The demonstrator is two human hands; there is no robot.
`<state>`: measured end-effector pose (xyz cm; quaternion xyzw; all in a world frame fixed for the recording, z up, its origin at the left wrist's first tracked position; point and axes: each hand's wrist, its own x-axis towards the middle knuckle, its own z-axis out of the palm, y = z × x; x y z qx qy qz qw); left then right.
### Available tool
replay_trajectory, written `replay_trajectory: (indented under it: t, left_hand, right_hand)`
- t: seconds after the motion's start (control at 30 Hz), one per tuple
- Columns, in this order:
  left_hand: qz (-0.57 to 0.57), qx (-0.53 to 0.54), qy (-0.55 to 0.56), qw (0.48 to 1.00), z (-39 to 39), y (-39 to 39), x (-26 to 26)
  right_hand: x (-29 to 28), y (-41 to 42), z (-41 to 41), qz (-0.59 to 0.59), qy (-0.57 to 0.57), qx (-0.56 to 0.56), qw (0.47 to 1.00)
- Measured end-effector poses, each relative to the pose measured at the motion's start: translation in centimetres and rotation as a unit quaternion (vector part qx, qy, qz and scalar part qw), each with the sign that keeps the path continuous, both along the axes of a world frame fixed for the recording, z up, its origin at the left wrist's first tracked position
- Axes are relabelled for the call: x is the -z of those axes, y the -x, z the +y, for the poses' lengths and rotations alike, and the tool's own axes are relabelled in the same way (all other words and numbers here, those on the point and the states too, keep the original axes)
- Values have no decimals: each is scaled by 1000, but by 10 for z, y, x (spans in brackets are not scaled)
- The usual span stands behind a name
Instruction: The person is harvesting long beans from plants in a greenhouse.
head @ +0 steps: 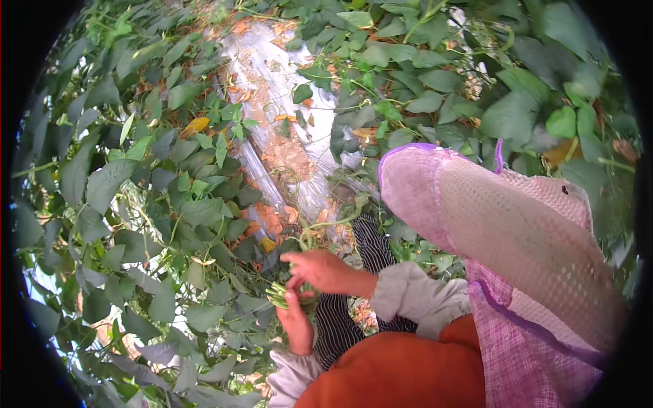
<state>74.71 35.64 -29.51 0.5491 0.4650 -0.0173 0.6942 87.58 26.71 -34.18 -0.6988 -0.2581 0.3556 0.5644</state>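
A small bunch of slender green bean pods (278, 295) is held in my left hand (297, 326), with the cut-looking ends pointing left past the thumb. Just above it, my right hand (326, 273) reaches across with the index finger stretched out. Its other fingers meet the bunch near the left fingertips; whether they grip it is hidden. Beyond the right hand, long thin green pods or stems (307, 237) curl up and trail towards the upper right. Both hands are in front of my orange garment (398, 372).
Dense leafy vines (168, 204) crowd the left, and more foliage (433, 81) fills the upper right. Between them runs silvery plastic mulch film (311, 117) with soil and dry leaves. Pink mesh fabric with purple edging (510, 229) covers much of the right. Below are striped trousers (339, 321).
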Motion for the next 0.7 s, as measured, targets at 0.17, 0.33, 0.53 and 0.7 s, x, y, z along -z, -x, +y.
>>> replay_trajectory:
  t: [0.17,0.33,0.53,0.7]
  left_hand:
    - [-87,55,-36,994,19,27,-48]
    - [-155,178,-35,971,17,24,-119]
    - [-267,303,152,902,2,25,-203]
    - [-280,358,283,845,-4,36,-233]
  right_hand:
    - [-95,43,-2,-23,-61,96,993]
    - [-180,62,-20,-79,-32,99,991]
    - [-282,90,-59,40,-19,137,990]
    - [-324,107,-73,43,-18,180,982]
